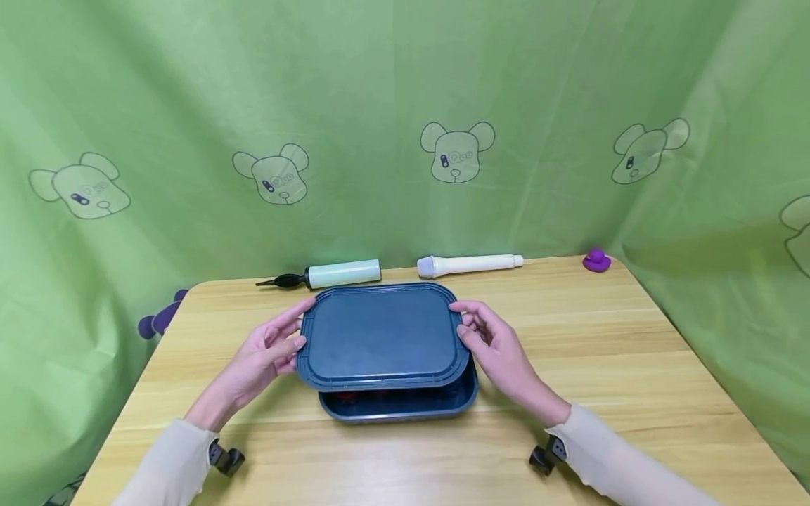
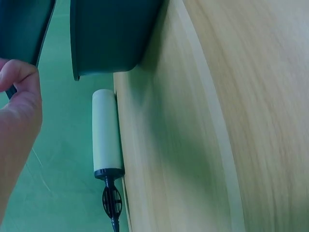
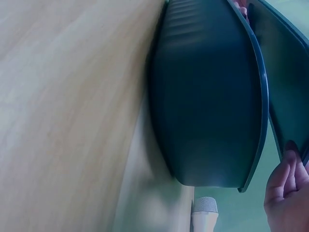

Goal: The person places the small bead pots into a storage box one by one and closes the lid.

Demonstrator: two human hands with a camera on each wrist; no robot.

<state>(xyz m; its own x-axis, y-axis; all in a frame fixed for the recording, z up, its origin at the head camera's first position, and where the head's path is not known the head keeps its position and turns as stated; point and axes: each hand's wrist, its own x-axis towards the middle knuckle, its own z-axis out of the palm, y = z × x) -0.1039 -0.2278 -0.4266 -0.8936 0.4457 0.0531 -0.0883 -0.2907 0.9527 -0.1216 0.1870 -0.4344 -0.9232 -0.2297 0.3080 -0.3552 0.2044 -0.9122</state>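
A dark blue rectangular lid (image 1: 383, 334) is held level by both hands above a matching deep box (image 1: 405, 407). My left hand (image 1: 266, 358) grips the lid's left edge, thumb on top and fingers beneath. On the opposite edge my right hand (image 1: 496, 348) pinches the rim the same way. In the right wrist view a gap shows between the lid (image 3: 285, 82) and the box (image 3: 207, 101), which stands on the table. Part of the box's front opening is visible with small red things inside; the lid hides the rest.
Behind the box lie a pale green hand pump (image 1: 344, 273) with a black nozzle and a white microphone (image 1: 471, 264). A purple duck-like toy (image 1: 596, 261) sits at the table's far right corner. Green curtain (image 1: 380, 140) hangs around the wooden table (image 1: 601, 351).
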